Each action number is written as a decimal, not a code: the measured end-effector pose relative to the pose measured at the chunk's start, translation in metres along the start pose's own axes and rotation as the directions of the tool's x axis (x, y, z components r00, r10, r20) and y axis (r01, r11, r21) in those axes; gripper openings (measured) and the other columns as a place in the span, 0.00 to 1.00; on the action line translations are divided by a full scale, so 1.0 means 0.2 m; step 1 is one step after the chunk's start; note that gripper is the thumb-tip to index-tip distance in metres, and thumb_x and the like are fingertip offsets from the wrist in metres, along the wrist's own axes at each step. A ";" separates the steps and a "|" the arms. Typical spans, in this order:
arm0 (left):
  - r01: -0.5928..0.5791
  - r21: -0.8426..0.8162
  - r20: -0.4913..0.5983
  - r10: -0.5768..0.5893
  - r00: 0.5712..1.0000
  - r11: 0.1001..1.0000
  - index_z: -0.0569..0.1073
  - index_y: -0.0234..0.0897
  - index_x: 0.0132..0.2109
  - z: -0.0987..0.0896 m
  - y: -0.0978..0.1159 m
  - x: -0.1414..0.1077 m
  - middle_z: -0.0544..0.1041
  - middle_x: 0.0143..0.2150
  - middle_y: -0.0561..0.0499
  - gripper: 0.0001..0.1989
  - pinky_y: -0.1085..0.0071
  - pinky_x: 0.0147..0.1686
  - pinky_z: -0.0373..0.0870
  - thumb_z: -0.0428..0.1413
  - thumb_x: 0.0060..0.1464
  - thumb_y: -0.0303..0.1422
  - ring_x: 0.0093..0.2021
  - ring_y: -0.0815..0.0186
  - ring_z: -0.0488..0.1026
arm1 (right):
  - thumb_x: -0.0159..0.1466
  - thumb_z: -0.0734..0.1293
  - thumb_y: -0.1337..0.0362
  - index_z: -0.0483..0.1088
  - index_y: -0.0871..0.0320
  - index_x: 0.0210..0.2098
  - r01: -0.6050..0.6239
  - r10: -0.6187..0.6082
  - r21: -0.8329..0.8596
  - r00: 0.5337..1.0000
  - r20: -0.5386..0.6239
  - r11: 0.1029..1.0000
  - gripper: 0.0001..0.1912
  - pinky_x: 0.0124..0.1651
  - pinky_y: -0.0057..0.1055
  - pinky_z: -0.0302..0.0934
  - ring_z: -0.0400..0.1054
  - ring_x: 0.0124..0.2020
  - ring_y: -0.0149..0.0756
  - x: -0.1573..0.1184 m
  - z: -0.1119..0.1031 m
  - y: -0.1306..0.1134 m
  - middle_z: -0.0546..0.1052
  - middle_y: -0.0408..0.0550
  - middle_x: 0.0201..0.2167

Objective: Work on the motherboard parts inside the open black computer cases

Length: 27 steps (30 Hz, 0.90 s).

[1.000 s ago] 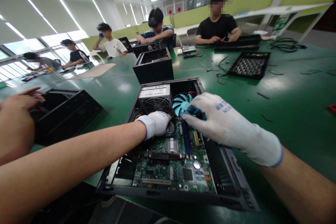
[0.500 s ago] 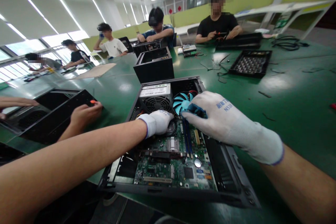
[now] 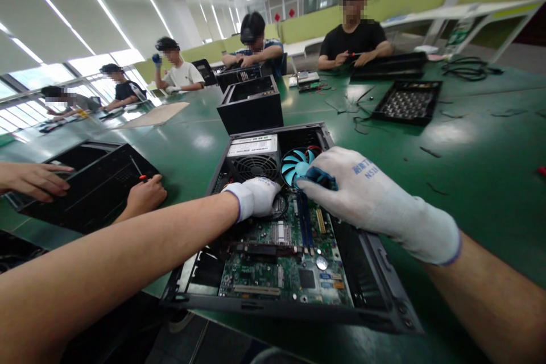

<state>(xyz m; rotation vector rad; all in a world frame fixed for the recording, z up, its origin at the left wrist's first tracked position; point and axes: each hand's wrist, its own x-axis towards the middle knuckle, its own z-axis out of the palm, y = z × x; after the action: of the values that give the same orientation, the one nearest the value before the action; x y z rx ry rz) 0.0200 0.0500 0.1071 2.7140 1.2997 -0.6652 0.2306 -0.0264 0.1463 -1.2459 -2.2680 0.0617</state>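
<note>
We see 2 gloved hands inside an open computer case on the green table. Left hand rests curled on the motherboard by the power supply; grip unclear. Right hand pinches a blue-handled tool beside the blue fan.

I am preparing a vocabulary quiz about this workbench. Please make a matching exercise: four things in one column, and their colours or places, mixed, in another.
Things:
1. cooling fan
2. motherboard
3. power supply
4. right hand

Descriptions:
A. green board, low in the open case
B. white glove, touching the fan
C. bright blue blades
D. back left corner of the case, round grille

Pairs: 1-C, 2-A, 3-D, 4-B
</note>
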 end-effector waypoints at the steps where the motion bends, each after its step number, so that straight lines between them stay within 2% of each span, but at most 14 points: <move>1: 0.002 0.003 -0.001 -0.002 1.000 1.000 0.77 0.34 0.55 0.00 0.00 0.00 0.81 0.54 0.38 0.22 0.59 0.54 0.76 0.63 0.54 0.38 0.54 0.48 0.79 | 0.71 0.63 0.49 0.72 0.57 0.35 0.000 0.000 0.001 1.000 -0.001 1.000 0.18 0.43 0.37 0.58 0.67 0.38 0.42 0.00 0.00 0.00 0.76 0.51 0.35; 6: 0.003 0.017 0.014 -0.003 1.000 1.000 0.77 0.35 0.54 0.00 0.00 0.00 0.81 0.54 0.38 0.22 0.60 0.55 0.76 0.63 0.53 0.39 0.54 0.48 0.79 | 0.71 0.63 0.49 0.71 0.56 0.33 -0.008 0.008 0.013 1.000 0.004 1.000 0.18 0.43 0.37 0.58 0.67 0.38 0.42 0.00 0.00 -0.01 0.76 0.51 0.35; 11: -0.012 0.032 0.039 0.010 0.999 0.999 0.76 0.34 0.55 0.01 -0.01 0.02 0.81 0.54 0.38 0.26 0.60 0.55 0.75 0.66 0.51 0.40 0.55 0.48 0.79 | 0.71 0.63 0.49 0.71 0.57 0.34 -0.004 0.004 0.011 1.000 0.004 1.000 0.19 0.44 0.38 0.58 0.67 0.39 0.42 0.00 0.00 -0.01 0.76 0.52 0.35; 18: -0.048 0.043 0.046 0.047 0.998 0.998 0.75 0.33 0.58 0.00 0.00 0.02 0.79 0.57 0.36 0.28 0.59 0.54 0.75 0.65 0.53 0.41 0.55 0.47 0.78 | 0.71 0.64 0.49 0.71 0.57 0.33 0.000 0.000 0.004 1.000 -0.013 1.000 0.18 0.42 0.36 0.57 0.66 0.37 0.41 0.00 0.00 -0.01 0.76 0.51 0.34; 23: -0.058 0.027 0.060 0.056 0.997 0.998 0.78 0.33 0.53 -0.01 -0.01 0.02 0.82 0.53 0.38 0.22 0.61 0.51 0.78 0.63 0.53 0.39 0.51 0.49 0.81 | 0.71 0.63 0.49 0.71 0.57 0.33 0.002 -0.002 0.011 1.000 -0.019 1.000 0.19 0.43 0.37 0.58 0.67 0.38 0.41 0.00 0.00 -0.01 0.77 0.50 0.35; 27: -0.047 0.019 0.031 0.046 0.998 0.999 0.75 0.32 0.58 0.01 -0.03 0.03 0.81 0.54 0.37 0.28 0.61 0.52 0.77 0.65 0.51 0.41 0.53 0.48 0.80 | 0.72 0.63 0.50 0.71 0.56 0.32 0.007 -0.007 0.028 1.000 -0.016 1.000 0.19 0.41 0.36 0.56 0.66 0.36 0.41 0.00 -0.01 -0.01 0.76 0.49 0.33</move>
<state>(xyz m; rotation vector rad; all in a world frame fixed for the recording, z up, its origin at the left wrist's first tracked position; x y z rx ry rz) 0.0186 0.0576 0.1042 2.7293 1.2260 -0.7155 0.2294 -0.0282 0.1479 -1.2194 -2.2505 0.0808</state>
